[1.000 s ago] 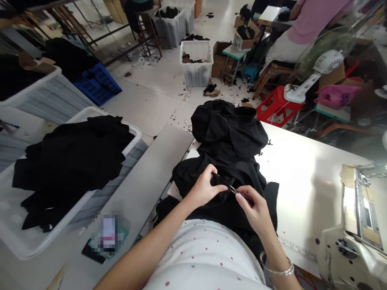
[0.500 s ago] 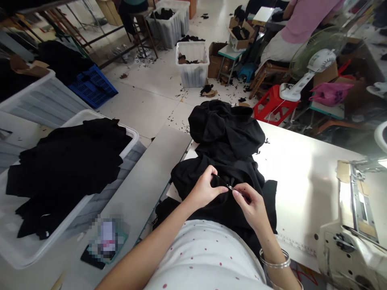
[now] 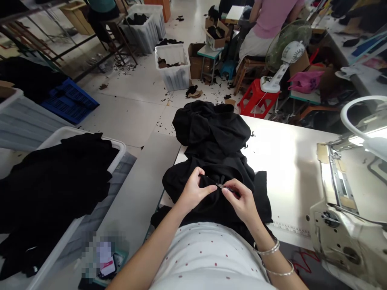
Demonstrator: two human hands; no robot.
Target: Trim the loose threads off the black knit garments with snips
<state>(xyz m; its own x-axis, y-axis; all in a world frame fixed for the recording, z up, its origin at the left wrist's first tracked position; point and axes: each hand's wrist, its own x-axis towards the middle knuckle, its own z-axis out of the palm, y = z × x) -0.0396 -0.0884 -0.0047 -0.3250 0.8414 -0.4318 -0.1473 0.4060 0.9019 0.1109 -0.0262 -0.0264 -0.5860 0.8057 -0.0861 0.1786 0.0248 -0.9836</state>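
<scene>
Black fabric (image 3: 208, 151) lies bunched in front of me, in a heap on the white sewing table and down toward my lap. My left hand (image 3: 193, 188) pinches a fold of it, raising a taut edge between thumb and fingers. In my right hand (image 3: 242, 197) is a small metal-tipped tool (image 3: 220, 185) with a dark handle, mostly hidden by my fingers. Its pointed tip meets the raised fabric edge beside my left thumb. Whether it is snips or a seam ripper I cannot tell.
A sewing machine (image 3: 338, 229) stands at the right under a white lamp (image 3: 353, 117). On the left, a white bin (image 3: 119, 147) holds black cut pieces. Beyond the table are a red stool (image 3: 256, 100) with a fan (image 3: 284, 64), another bin (image 3: 172, 78) and a seated person (image 3: 269, 20).
The whole view has shifted, so the scene sits further left and more of the lamp shows. Both hands keep their hold, and the tool's tip stays at the fabric edge.
</scene>
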